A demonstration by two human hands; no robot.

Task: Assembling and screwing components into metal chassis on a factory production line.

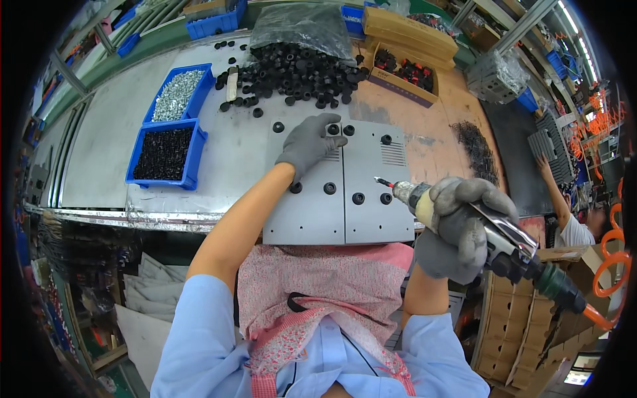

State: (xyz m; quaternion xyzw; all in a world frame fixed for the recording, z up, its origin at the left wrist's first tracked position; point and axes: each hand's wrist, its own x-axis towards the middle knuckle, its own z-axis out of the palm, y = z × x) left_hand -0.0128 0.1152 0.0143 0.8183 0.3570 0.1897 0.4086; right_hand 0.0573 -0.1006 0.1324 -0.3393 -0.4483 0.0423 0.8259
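Two grey metal panels (312, 222) lie side by side at the table's near edge, with slotted vents and several round black rubber feet (358, 198) on them. My left hand (308, 142), in a grey glove, reaches over the left panel. Its thumb and forefinger close around a rubber foot (333, 129) near the seam between the panels. In my gloved right hand (464, 222) is a pneumatic screwdriver (424, 202), fingers wrapped around its body. Its bit tip points left above the right panel, apart from the feet. An orange air hose (597, 317) runs from its rear end.
Left of the panels stand blue bins of silvery parts (178, 96) and black screws (161, 154). Loose black feet (292, 73) spill from a plastic bag (302, 30) behind. A cardboard box (403, 76) holds red and black parts. At right, a co-worker's arm (554, 189) reaches toward grey panels.
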